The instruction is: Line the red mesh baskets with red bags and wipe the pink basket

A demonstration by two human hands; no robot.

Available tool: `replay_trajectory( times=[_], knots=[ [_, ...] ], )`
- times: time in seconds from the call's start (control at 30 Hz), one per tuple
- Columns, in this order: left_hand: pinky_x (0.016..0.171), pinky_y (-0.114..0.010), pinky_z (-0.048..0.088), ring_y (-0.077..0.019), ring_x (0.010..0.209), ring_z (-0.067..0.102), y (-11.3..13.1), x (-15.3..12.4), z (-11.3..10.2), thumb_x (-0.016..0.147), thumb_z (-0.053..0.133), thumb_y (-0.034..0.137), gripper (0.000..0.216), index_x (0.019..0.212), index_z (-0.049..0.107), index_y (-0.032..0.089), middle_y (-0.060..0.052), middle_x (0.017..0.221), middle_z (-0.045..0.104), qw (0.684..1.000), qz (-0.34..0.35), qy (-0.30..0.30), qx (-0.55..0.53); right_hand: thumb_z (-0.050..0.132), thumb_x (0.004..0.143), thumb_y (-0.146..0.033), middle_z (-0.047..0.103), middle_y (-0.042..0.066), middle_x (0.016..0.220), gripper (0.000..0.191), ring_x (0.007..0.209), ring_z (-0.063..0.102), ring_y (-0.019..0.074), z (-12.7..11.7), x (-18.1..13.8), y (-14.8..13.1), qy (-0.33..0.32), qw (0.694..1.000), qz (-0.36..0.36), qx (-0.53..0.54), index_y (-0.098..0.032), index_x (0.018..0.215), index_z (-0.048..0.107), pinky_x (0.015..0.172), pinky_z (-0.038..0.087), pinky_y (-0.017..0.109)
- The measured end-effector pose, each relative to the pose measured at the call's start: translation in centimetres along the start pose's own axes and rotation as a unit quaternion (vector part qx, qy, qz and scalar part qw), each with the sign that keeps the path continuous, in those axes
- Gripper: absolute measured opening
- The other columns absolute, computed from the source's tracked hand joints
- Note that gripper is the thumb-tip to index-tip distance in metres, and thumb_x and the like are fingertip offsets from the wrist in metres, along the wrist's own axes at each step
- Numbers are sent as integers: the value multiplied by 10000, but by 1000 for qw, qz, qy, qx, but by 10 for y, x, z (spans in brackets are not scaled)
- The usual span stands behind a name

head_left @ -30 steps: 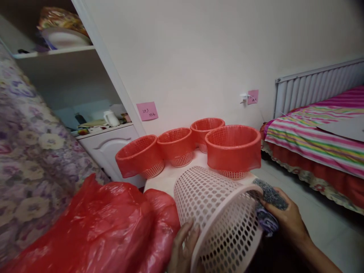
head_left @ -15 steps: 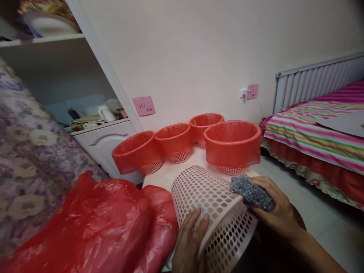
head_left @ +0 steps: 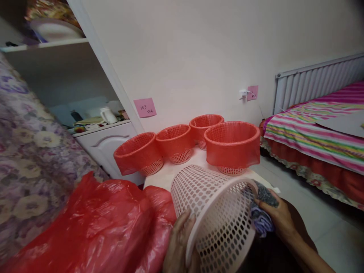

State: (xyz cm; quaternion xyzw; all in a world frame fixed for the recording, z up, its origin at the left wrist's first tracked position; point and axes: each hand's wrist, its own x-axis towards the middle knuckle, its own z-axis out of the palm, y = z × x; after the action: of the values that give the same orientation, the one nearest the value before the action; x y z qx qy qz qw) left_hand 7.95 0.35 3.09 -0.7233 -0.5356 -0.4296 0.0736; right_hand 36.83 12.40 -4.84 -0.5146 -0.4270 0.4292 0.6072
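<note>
A pale pink perforated plastic basket (head_left: 196, 189) lies on its side, its open mouth tilted toward me and to the right. My left hand (head_left: 180, 239) grips the near left part of its rim, fingers on the outer wall and the thumb side hidden. At the right edge of the mouth, my right hand (head_left: 277, 214) is closed around a grey and purple cloth (head_left: 263, 195). The cloth is bunched against the rim there. To the left of the basket lies a heap of glossy red plastic bags (head_left: 113, 223).
Several baskets lined with red bags stand at the back of the white table (head_left: 167, 170), including a large one (head_left: 231, 148) at right. A floral curtain (head_left: 36, 170) and cabinet (head_left: 113, 148) are on the left. A striped bed (head_left: 307, 129) stands right.
The basket's mouth has turned more toward me, showing more of its inside. My right hand and the cloth have shifted slightly right and down, and the cloth's purple part now shows.
</note>
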Motion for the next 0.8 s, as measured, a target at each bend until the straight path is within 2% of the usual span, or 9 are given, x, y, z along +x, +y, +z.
replay_trajectory(
  times=[0.07,0.13,0.27,0.33,0.4,0.53,0.67,0.73,0.8],
  knots=[
    [1061,-374,437,-199,1276,487,2,-2,3,913,435,198,451,1351,465,301,-45,1387,499,999,-21,29,-15,710,721,-390,687,10,884,381,805,644,236,-1,7,-27,-16,994,-81,-65,-212,1043,609,727,513,332],
    [1044,-384,447,-205,1271,487,0,-2,5,906,424,183,457,1343,475,303,-48,1371,508,999,1,37,-8,674,748,-314,670,23,937,315,876,632,241,1,9,-54,-47,975,-170,-138,-217,1040,604,789,498,348],
    [1038,-397,460,-222,1277,490,-10,3,3,901,433,216,459,1354,477,264,-72,1379,515,996,79,5,36,631,724,-148,627,51,1070,385,1034,584,261,12,3,-93,-101,891,-375,-234,-237,1094,577,911,449,398],
    [1031,-388,472,-225,1272,504,-14,6,-1,905,448,245,459,1364,472,257,-77,1384,524,994,105,-9,41,634,732,-129,622,65,1093,440,1061,570,267,18,-1,-101,-118,861,-429,-247,-242,1147,546,929,442,419],
    [1030,-384,474,-222,1278,506,-14,8,-3,925,430,257,453,1378,453,267,-79,1403,510,994,96,-24,39,642,741,-139,617,75,1107,455,1067,563,271,21,-4,-100,-115,857,-436,-247,-244,1169,529,928,446,434],
    [1054,-391,446,-220,1299,478,-4,7,2,954,397,273,431,1383,438,273,-94,1423,475,995,79,-61,12,627,761,-214,596,65,1114,382,1068,567,269,17,-6,-77,-55,902,-363,-227,-249,1132,544,940,448,435],
    [1081,-399,403,-220,1315,444,5,5,11,970,355,305,399,1351,469,266,-86,1419,465,998,47,-14,-32,663,737,-419,658,43,999,408,927,636,273,6,-10,-29,17,971,-126,-201,-247,1093,564,841,499,402],
    [1069,-388,413,-218,1299,461,6,3,14,967,363,291,395,1343,483,266,-84,1406,480,999,41,0,-36,681,696,-491,699,43,925,501,865,662,287,1,-13,-2,-2,989,2,-149,-221,1103,572,780,518,393],
    [1066,-378,414,-213,1288,473,4,0,15,968,361,277,393,1338,492,265,-80,1391,496,998,43,13,-36,691,688,-501,717,49,922,507,872,670,291,-1,-18,22,-27,994,57,-89,-197,1080,584,777,522,384]
  ],
)
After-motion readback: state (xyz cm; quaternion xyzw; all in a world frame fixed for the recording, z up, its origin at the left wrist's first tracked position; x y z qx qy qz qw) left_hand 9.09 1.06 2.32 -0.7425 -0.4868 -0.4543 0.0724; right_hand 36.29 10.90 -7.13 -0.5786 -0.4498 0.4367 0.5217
